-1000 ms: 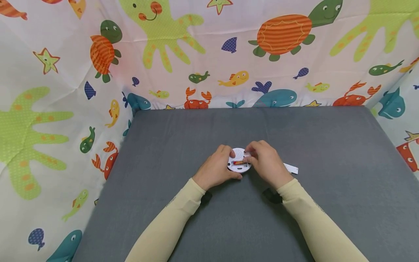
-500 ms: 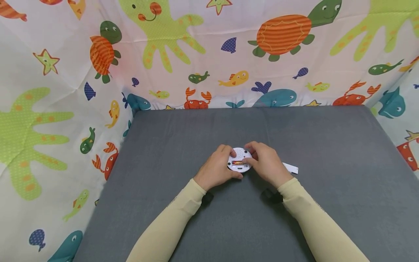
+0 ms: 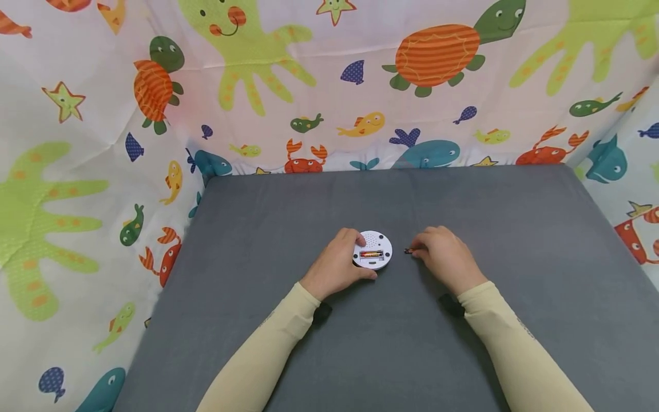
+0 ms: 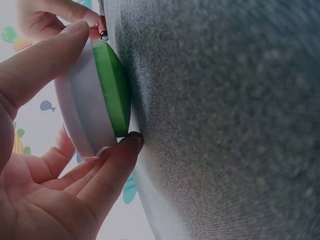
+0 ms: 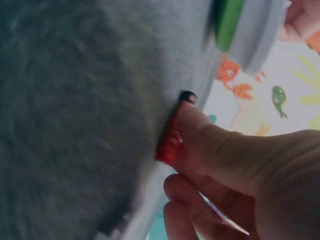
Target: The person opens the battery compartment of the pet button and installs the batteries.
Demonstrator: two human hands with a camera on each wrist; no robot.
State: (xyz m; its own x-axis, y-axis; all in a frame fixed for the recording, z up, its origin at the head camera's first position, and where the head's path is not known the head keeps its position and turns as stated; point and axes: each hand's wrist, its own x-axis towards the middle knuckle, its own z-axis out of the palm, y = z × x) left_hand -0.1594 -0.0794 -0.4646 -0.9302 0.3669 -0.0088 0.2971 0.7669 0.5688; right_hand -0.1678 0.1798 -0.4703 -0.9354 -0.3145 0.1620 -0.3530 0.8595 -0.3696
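My left hand [image 3: 337, 260] grips a round white device [image 3: 380, 243] by its left side, thumb at the near edge and fingers at the far edge. Its speaker-holed back faces up, and a red battery [image 3: 372, 254] shows in the uncovered compartment. The left wrist view shows a green underside [image 4: 116, 90] close over the cloth. To the right of the device, my right hand [image 3: 448, 257] pinches another battery [image 5: 172, 132], red with a black end, between thumb and fingers, low over the table.
The grey cloth-covered table [image 3: 288, 212] runs back to a white curtain [image 3: 329, 74] printed with sea animals, which also lines both sides. A dark, pale-edged blurred object [image 5: 112, 225] lies low in the right wrist view.
My right hand has moved right, away from the device, and a battery now shows in its fingers. The white strip seen beside that hand is now hidden. My left hand keeps its grip.
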